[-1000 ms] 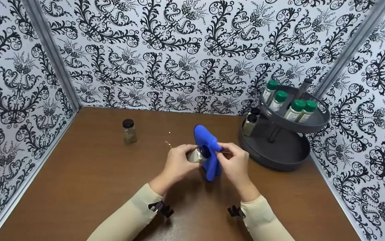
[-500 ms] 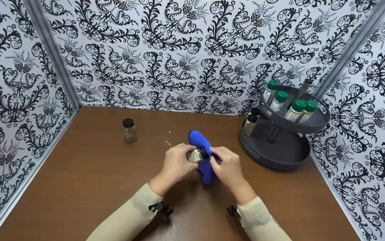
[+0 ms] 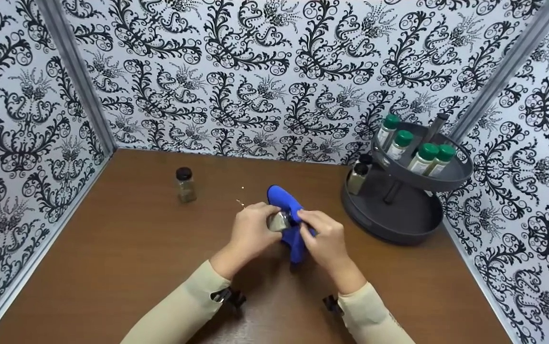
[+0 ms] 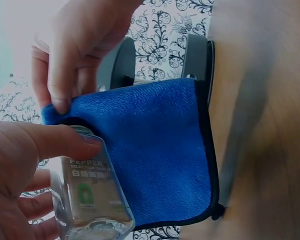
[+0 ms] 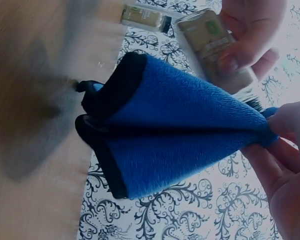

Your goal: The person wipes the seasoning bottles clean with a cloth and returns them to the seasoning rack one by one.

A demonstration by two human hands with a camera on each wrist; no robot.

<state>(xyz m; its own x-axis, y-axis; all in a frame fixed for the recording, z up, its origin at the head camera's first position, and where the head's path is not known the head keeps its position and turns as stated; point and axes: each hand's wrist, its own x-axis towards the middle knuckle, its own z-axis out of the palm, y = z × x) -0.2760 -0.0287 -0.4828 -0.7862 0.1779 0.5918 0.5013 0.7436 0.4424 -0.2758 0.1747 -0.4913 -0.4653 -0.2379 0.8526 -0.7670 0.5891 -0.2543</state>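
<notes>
My left hand (image 3: 251, 228) grips a clear pepper jar (image 4: 92, 190) that holds pale powder, thumb across its front; the jar is tilted over the table. A blue cloth (image 4: 155, 150) with black edging hangs from my right hand (image 3: 324, 239), whose thumb and fingers pinch it. That pinched part of the cloth lies at the jar's black cap, which is mostly hidden by it in the left wrist view. In the right wrist view the cloth (image 5: 175, 120) drapes in a fold below the pepper jar (image 5: 215, 47).
Another black-capped jar (image 3: 186, 185) stands on the brown table (image 3: 126, 248) at left. Small pale crumbs (image 3: 240, 203) lie behind my left hand. At right is a dark two-tier rack (image 3: 393, 229), bearing several green-capped jars (image 3: 402, 145) above and black-capped jars (image 3: 358, 179) below. Patterned walls enclose the table.
Over the last second my right hand has moved left with the cloth, closer to the jar's cap. The left hand and jar have barely shifted. Little differs since half a second ago.
</notes>
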